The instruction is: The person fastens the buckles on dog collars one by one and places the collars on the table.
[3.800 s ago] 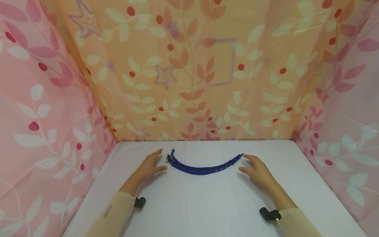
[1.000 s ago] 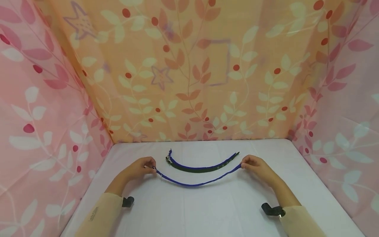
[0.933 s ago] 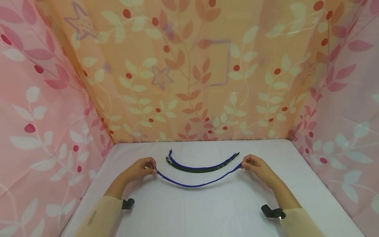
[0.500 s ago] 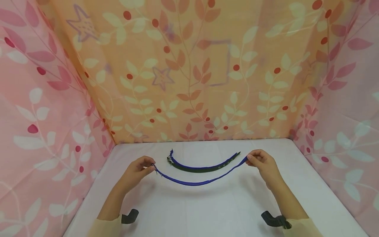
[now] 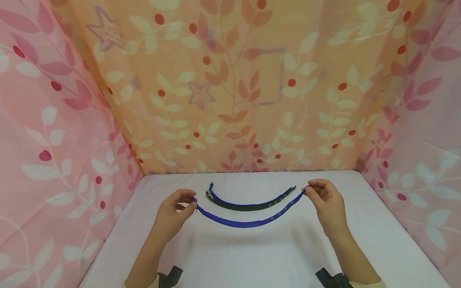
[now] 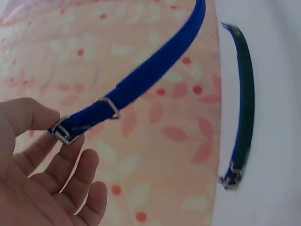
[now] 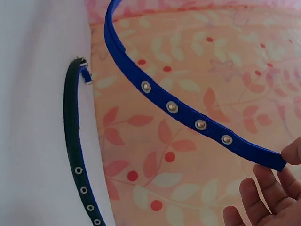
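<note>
My left hand [image 5: 173,214] pinches the buckle end of a blue pet collar [image 5: 241,224] between thumb and fingertips. My right hand [image 5: 329,204] pinches its plain tip, so the strap sags in a curve above the table. In the left wrist view a silver buckle [image 6: 64,132] sits at the fingertips, with a metal D-ring [image 6: 109,108] farther along. Several metal eyelets [image 7: 172,107] line the strap in the right wrist view. Behind it, a dark green collar [image 5: 245,208] lies curved on the table against another blue collar [image 5: 234,204].
A white cloth covers the table [image 5: 234,264]. Floral sheets enclose it, orange at the back [image 5: 234,120] and pink at the left [image 5: 54,192] and right [image 5: 417,192]. Black wrist mounts [image 5: 171,276] show at the lower edge.
Both hands, open beside the stacked collars at first, now hold the front blue one, lifted and drawn nearer. Lately the right hand has risen, and the strap's flat face and eyelets have turned into view.
</note>
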A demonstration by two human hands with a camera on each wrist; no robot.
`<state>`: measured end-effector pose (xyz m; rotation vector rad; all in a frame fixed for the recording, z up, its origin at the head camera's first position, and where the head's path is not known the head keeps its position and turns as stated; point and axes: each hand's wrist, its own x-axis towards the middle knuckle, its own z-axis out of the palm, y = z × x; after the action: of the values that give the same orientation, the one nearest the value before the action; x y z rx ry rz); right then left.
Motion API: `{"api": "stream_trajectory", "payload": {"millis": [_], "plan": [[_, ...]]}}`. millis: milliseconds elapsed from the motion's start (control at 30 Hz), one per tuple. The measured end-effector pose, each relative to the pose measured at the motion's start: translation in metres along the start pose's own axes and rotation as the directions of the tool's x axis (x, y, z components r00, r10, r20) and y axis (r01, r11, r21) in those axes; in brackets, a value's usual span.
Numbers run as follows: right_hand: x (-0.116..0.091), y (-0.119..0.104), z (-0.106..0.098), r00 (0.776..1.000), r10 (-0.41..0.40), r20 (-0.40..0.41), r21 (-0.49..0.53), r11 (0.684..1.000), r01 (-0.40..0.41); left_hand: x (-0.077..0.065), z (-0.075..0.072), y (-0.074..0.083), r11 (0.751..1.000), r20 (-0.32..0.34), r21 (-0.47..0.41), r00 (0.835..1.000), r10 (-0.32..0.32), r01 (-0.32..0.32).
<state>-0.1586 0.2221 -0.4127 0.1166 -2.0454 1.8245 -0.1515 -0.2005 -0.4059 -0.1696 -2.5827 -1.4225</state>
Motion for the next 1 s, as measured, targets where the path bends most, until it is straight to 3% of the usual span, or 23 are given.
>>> {"api": "stream_trajectory", "payload": {"millis": [200, 367, 500, 667, 733, 867, 1000], "plan": [[-0.008, -0.024, 0.005, 0.997, -0.07, -0.024, 0.137, 0.988, 0.073, -0.008, 0.011, 0.032, 0.996, -0.031, -0.065, 0.998, 0.052, -0.054], [-0.017, -0.036, 0.008, 0.983, -0.167, 0.073, 0.112, 0.981, 0.158, -0.016, 0.015, 0.049, 0.985, -0.044, -0.094, 0.989, 0.142, -0.145], [-0.023, -0.04, 0.013, 0.956, -0.253, 0.146, 0.133, 0.963, 0.234, -0.026, 0.019, 0.056, 0.967, -0.047, -0.109, 0.973, 0.225, -0.229], [-0.03, -0.036, 0.025, 0.897, -0.38, 0.224, 0.223, 0.916, 0.333, -0.035, 0.033, 0.06, 0.961, -0.096, -0.138, 0.969, 0.229, -0.241], [-0.034, -0.033, 0.03, 0.885, -0.396, 0.245, 0.212, 0.912, 0.35, -0.037, 0.042, 0.059, 0.958, -0.137, -0.115, 0.96, 0.245, -0.261], [-0.042, -0.03, 0.038, 0.901, -0.344, 0.265, 0.085, 0.939, 0.334, -0.041, 0.058, 0.057, 0.946, -0.174, -0.078, 0.938, 0.298, -0.315], [-0.046, -0.027, 0.045, 0.917, -0.299, 0.265, -0.072, 0.942, 0.328, -0.041, 0.068, 0.058, 0.943, -0.162, -0.152, 0.949, 0.271, -0.295]]}}
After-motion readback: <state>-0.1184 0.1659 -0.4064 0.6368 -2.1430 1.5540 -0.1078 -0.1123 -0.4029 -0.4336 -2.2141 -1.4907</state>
